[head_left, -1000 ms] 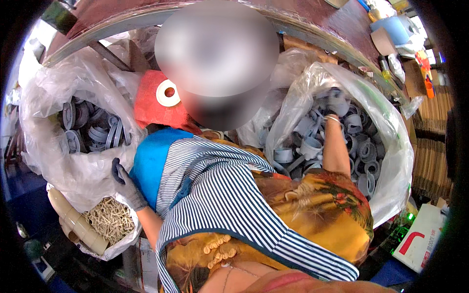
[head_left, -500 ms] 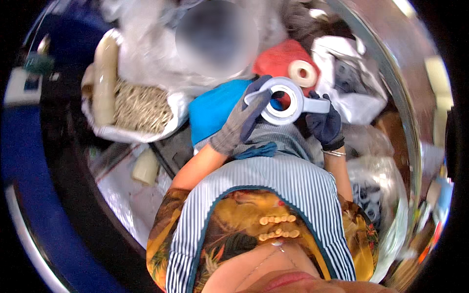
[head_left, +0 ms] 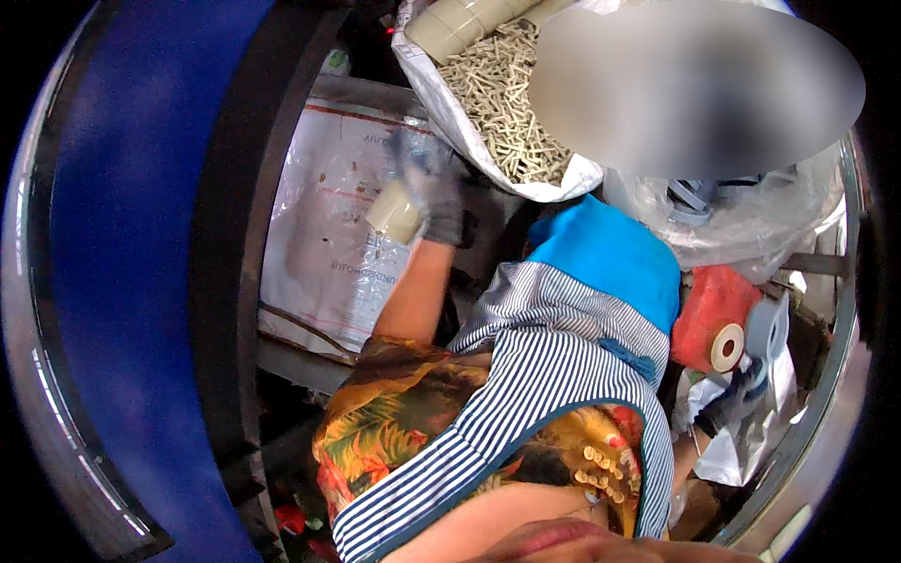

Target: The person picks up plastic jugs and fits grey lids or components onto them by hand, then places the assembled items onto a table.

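My left hand (head_left: 430, 192), in a grey and dark glove, is smeared by motion. It is at a beige, tapered tube-shaped piece (head_left: 394, 212) on a plastic-covered white sheet (head_left: 319, 225); whether its fingers grip the piece is unclear. At the far right side, my gloved right hand (head_left: 737, 387) is closed on the handle end of a grey plastic ring-shaped part (head_left: 770, 330), which points up and away from it. Close by that hand, a pale ring (head_left: 726, 348) like a tape roll rests against a red bundle (head_left: 713, 305).
A white sack (head_left: 479, 155) of short beige sticks, with a thick beige tube (head_left: 465, 26) in it, stands ahead. A clear plastic bag (head_left: 741, 235) with grey parts lies at the far right. Blue cloth (head_left: 610, 253) covers my lap. A blue panel (head_left: 131, 281) rises at left.
The view has swung to the left. My left hand has let go of the grey ring-shaped part and reached left to the beige piece. My right hand has carried the ring-shaped part aside to the right.
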Motion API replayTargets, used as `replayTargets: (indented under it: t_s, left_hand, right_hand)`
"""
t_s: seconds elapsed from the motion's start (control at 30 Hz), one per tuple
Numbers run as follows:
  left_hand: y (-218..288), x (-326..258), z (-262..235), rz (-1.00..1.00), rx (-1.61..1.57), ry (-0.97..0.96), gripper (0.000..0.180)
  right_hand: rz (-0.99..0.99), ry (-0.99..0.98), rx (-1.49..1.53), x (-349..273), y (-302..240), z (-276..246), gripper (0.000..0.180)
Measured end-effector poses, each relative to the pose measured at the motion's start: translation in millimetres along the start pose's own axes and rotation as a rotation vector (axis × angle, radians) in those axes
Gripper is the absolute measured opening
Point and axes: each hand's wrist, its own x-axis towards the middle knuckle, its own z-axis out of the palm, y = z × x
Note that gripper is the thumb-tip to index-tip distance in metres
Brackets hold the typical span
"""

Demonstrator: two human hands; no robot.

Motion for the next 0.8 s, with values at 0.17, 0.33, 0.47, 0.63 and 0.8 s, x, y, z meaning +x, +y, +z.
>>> replayTargets:
  t_s: [0.17, 0.33, 0.47, 0.63, 0.8]
  left_hand:
    - [-191.2, 40.4, -123.5, -0.714, 0.934, -0.023, 0.072]
    - [-256.7, -26.1, -158.2, -0.619, 0.203, -0.035, 0.065]
    - [-109.7, 5.2, -132.3, -0.745, -0.894, 0.008, 0.051]
    - [13.5, -18.3, -57.5, -0.818, -1.04, -0.655, 0.048]
    - [79.1, -85.4, 4.4, -1.054, -1.131, -1.044, 0.044]
  right_hand:
    - [-0.067, -0.108, -0.674, 35.4, 116.5, -47.7, 0.048]
    - [0.031, -0.096, -0.694, 31.5, 73.1, -23.2, 0.062]
    - [-0.246, 0.057, -0.643, 21.6, 1.5, -7.2, 0.077]
    - [-0.231, -0.588, 0.009, -37.6, -99.8, 108.4, 0.088]
    - [-0.301, -0.909, 0.364, -76.0, -150.1, 187.9, 0.128]
